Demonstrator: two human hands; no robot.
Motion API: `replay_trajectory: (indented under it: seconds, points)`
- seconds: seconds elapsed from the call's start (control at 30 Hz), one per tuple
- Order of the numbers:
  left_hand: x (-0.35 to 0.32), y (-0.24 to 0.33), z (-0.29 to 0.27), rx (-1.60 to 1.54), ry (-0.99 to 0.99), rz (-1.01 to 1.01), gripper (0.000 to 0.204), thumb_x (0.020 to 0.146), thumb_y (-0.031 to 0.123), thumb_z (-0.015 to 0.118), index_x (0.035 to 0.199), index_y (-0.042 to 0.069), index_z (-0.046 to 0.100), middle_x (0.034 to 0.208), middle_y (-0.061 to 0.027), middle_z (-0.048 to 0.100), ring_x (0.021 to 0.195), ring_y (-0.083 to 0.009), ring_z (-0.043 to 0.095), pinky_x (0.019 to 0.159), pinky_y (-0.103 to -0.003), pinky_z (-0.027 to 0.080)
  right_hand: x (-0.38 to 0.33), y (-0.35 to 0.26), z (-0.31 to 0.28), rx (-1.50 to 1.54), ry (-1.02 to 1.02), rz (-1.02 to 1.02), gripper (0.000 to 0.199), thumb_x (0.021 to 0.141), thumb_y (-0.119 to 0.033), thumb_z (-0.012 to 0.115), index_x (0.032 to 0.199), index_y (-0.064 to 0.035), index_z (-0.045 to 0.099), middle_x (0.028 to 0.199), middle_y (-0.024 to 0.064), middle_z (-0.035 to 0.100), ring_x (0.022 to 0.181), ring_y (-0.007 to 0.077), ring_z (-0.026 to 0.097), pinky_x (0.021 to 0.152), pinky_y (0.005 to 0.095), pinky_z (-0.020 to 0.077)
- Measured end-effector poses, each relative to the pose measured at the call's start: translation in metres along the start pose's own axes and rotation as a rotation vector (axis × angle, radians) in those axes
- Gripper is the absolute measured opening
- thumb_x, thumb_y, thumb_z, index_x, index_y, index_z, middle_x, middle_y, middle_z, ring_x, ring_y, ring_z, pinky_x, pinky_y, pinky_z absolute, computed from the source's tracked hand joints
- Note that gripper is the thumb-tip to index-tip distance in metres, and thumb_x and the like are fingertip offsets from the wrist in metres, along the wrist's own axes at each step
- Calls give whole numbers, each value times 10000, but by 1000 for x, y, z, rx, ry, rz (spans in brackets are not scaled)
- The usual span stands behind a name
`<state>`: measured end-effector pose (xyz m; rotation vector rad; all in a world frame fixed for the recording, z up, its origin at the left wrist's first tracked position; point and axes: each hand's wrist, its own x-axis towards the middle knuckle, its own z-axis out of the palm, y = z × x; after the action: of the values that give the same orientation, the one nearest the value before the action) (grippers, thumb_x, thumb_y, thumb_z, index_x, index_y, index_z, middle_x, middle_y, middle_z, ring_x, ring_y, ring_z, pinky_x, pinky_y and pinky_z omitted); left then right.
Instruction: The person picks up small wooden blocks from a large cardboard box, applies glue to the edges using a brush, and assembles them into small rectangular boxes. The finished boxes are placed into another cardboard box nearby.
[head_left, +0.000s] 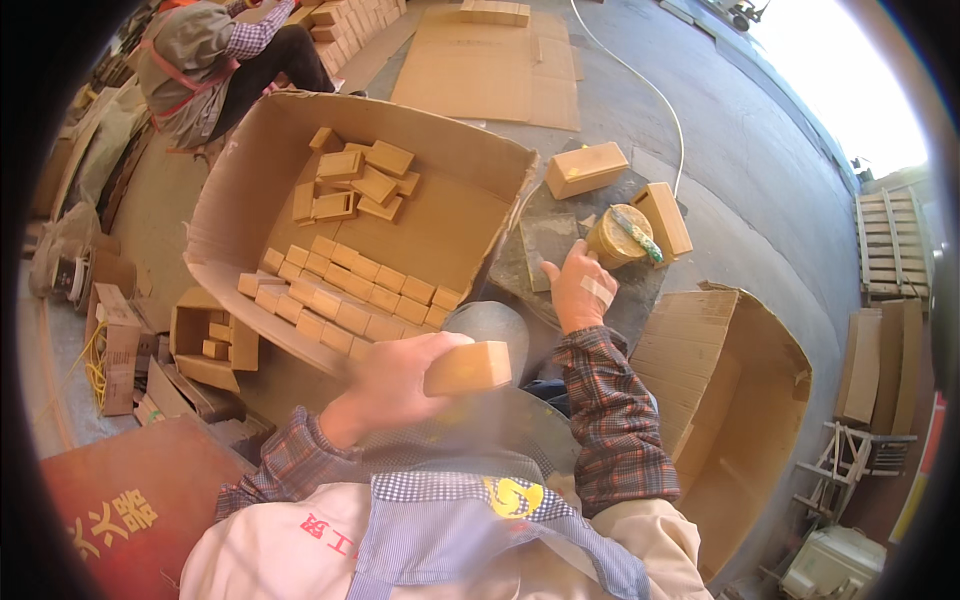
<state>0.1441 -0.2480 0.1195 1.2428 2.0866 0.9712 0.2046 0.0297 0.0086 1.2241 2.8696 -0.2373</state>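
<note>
My left hand (390,385) is closed around a light wooden block (468,368), held over my lap with one end facing right. My right hand (583,290) reaches forward with its thumb spread, its fingers at the near left side of a round tub (606,243). A brush with a stained, colourful handle (638,236) lies across the top of this tub. Beside the tub stands a wooden box with a slot (664,222), and a larger wooden block (587,170) sits behind it. All these rest on a dark, worn work surface (632,289).
A big cardboard carton (470,190) at left front holds blocks in rows and a loose pile. Another open carton (690,340) stands at my right. A co-worker (215,65) sits at far left near stacked blocks (350,35). A pale hose (650,85) crosses the floor.
</note>
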Motion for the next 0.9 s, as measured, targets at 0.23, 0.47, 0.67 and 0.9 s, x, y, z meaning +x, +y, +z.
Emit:
replay_trajectory:
  seconds: [0.23,0.47,0.67,0.9]
  points:
    - [1,-9,6,69,-10,11,561,739,216,842,1270,141,675,1076,-124,753,951,-333,733,812,-413,587,-5,-2,-16,310,36,21,446,826,-367,833,1041,-11,672,997,156,759,972,353,746,828,438,572]
    - [4,-12,16,81,-14,48,541,734,228,863,1241,139,697,1033,-129,753,930,-337,736,795,-409,593,-101,41,-75,1528,-186,-37,347,840,28,540,1181,7,602,1014,59,706,858,156,685,756,309,560]
    - [6,-15,20,26,-29,71,527,744,278,880,1224,141,713,1035,-129,756,940,-334,740,795,-401,598,-147,-2,-73,1295,-514,24,143,912,-107,748,967,-34,639,865,-15,640,768,49,569,663,240,472]
    - [8,-13,22,73,-13,72,540,741,306,898,1225,151,715,1022,-123,756,912,-326,744,780,-389,600,-143,-8,-60,1297,-511,56,139,918,-121,753,939,-40,641,845,-22,636,783,59,577,677,258,475]
